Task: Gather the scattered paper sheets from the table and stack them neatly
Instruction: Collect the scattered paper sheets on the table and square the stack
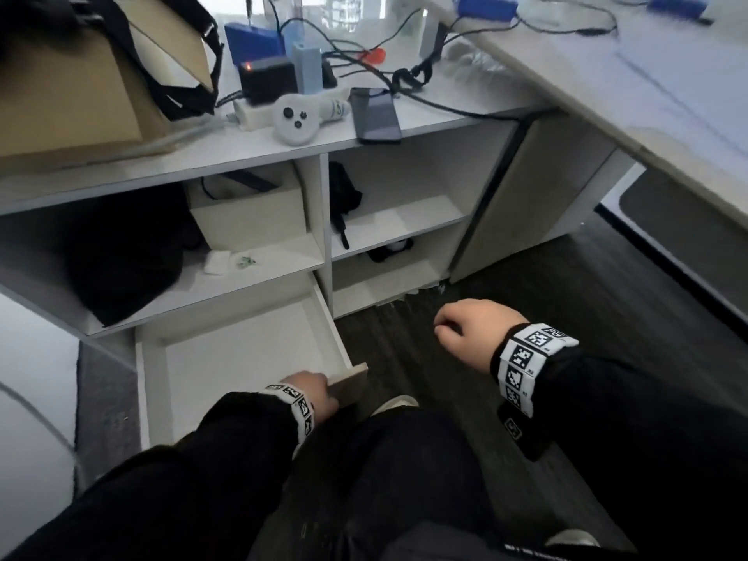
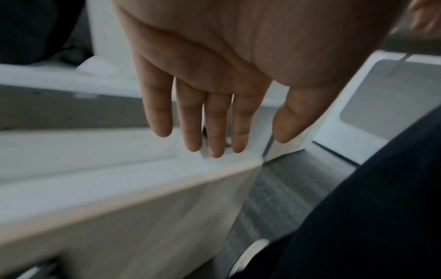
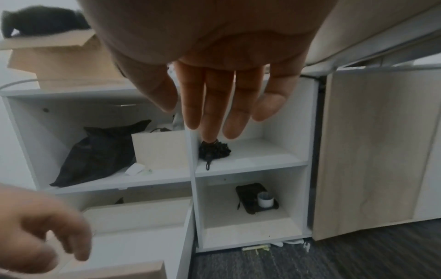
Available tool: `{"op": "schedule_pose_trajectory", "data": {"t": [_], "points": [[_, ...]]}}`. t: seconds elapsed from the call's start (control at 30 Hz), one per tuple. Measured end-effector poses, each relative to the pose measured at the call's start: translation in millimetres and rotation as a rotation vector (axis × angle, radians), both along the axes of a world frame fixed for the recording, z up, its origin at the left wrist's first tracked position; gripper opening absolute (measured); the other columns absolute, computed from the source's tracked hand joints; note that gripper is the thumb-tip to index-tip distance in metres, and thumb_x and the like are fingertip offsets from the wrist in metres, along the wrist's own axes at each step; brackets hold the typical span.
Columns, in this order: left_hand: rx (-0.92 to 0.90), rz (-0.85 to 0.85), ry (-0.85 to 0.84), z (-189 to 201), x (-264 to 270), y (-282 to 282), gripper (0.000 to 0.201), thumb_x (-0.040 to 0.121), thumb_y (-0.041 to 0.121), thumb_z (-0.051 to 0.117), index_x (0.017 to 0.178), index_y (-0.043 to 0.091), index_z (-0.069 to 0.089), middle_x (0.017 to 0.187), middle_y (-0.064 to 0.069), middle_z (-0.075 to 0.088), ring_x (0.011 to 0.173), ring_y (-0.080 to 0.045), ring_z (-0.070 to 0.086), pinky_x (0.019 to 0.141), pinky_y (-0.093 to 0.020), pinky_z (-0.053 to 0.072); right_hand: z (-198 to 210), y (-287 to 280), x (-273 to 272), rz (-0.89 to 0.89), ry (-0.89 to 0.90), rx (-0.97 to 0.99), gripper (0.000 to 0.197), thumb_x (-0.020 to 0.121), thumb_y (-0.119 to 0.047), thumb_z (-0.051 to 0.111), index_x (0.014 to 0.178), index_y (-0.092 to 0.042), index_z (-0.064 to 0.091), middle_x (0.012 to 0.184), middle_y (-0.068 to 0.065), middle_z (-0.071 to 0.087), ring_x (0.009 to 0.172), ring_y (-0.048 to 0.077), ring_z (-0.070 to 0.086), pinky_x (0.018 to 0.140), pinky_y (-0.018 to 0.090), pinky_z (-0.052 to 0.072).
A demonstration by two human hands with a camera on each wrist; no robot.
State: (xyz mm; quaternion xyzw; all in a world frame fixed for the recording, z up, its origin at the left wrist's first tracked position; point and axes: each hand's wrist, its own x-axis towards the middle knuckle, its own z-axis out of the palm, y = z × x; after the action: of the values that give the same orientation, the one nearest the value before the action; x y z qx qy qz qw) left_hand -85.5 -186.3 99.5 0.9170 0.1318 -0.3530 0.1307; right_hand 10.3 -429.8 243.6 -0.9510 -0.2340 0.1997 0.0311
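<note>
Left hand: at the front panel of the pulled-out drawer, fingers straight and relaxed, gripping nothing.
Right hand: over the floor, fingers loose, empty.
Paper sheets: cannot be made out in any view.

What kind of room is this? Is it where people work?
Probably an office. A desk stands next to a white shelf unit with cables and a phone on top, and its bottom drawer is pulled open over grey carpet.
</note>
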Motion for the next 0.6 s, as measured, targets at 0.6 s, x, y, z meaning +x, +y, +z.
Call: {"op": "schedule_pose_trajectory", "data": {"t": [0.6], "points": [[-0.416,-0.581,-0.752,239.3,15.2,-282.9,0.026,0.091,0.042,0.054,0.110,0.033,0.068,0.112,0.012,0.068,0.107,-0.011,0.062,0.094,-0.030,0.049,148.4,-234.4,-159.9,-0.393,-0.348,0.064,0.038,0.090,-0.050,0.040,0.114,-0.033,0.063,0.108,-0.009,0.066,0.106,0.018,0.059,0.088,0.039,0.051]]}}
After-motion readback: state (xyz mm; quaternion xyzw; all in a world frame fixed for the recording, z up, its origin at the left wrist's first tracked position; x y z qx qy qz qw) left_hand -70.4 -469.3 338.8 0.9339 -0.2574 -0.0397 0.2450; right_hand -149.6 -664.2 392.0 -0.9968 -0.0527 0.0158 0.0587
